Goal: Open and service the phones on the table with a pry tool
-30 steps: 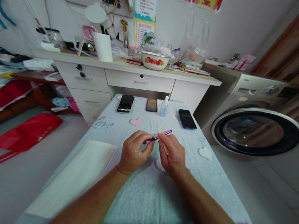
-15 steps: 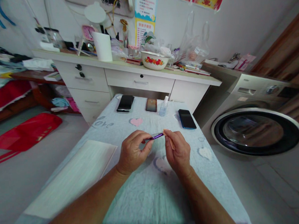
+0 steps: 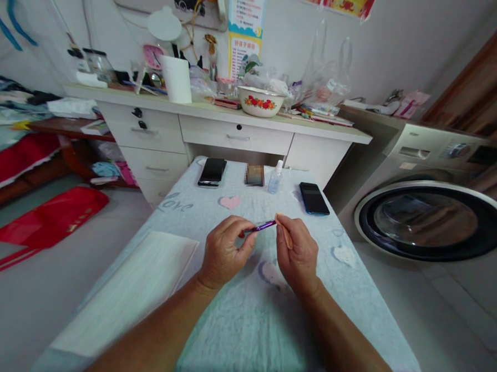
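A slim, shiny purple object [image 3: 265, 225] is held above the table, seen nearly edge-on, so its exact kind is unclear. My left hand [image 3: 224, 248] pinches its left end between thumb and fingers. At the right end, my right hand [image 3: 297, 250] is closed around a small tan-orange piece [image 3: 288, 236], perhaps cloth, pressed to the object's tip. Beyond the hands stand a clear spray bottle [image 3: 275, 179] and a small brown item [image 3: 254, 175], blurred out. A dark phone [image 3: 314, 198] lies to the right; another black phone-like item [image 3: 212, 172] lies at the far left.
A pale folded cloth or paper [image 3: 132, 286] covers the left side of the patterned tablecloth [image 3: 248, 330]. Behind is a white desk [image 3: 146, 141] with a flowered bowl [image 3: 261, 102] and paper roll [image 3: 176, 79]. A washing machine [image 3: 421, 138] stands right, a red bag [image 3: 54, 218] left on the floor.
The view has shifted slightly, moving everything a little to the right in the picture. Both hands keep their hold; more of the tan-orange piece shows below my right fingers.
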{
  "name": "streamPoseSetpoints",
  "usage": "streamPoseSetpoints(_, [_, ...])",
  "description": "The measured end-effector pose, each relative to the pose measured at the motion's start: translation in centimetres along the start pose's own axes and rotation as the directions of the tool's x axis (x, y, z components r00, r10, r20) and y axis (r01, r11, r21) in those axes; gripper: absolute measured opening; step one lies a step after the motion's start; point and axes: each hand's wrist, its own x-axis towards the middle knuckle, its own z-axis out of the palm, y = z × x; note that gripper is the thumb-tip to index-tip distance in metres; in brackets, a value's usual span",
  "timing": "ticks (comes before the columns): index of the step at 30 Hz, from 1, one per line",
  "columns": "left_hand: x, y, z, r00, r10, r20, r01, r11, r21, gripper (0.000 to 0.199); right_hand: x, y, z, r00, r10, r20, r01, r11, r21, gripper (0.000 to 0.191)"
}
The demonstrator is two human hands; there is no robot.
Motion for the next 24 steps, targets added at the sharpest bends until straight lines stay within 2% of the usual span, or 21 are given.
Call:
streamPoseSetpoints(13, [0.0,0.2,0.2,1.000,0.003,0.028,-0.003,1.000,-0.019,0.006,-0.8,-1.3,0.9,0.988,-0.142,0.055,0.141,0.990,0.022,0.034])
streamPoseSetpoints(19, [0.0,0.2,0.1,0.999,0.004,0.033,-0.004,1.000,-0.024,0.007,-0.7,-1.3,0.8,0.986,-0.143,0.090,0.140,0.989,0.042,0.034])
streamPoseSetpoints(24, [0.0,0.1,0.2,1.000,0.005,0.021,-0.005,1.000,-0.017,0.007,-0.4,-0.6,0.5,0.993,-0.088,0.075,0.082,0.994,0.071,0.031])
